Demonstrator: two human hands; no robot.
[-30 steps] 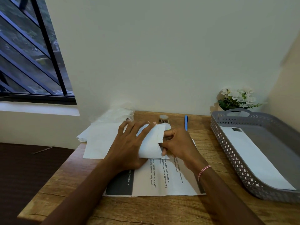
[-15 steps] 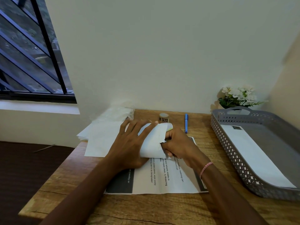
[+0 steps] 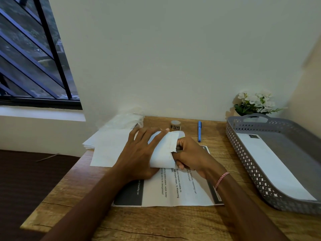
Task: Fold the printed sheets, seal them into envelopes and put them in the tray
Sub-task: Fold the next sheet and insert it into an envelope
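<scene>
A white envelope lies at the middle of the wooden desk, its flap raised at the right end. My left hand presses flat on it with fingers spread. My right hand is curled at the envelope's open right end and pinches its edge; what its fingers hold inside is hidden. An unfolded printed sheet with creases lies under both hands. The grey perforated tray stands on the right with one sealed envelope lying in it.
A stack of blank envelopes sits left of my hands, with a clear plastic wrapper behind it. A small round jar and a blue pen lie near the wall. White flowers stand behind the tray.
My right hand has shifted slightly along the envelope's right end, and the flap stands up more. My left hand stays pressed on the envelope.
</scene>
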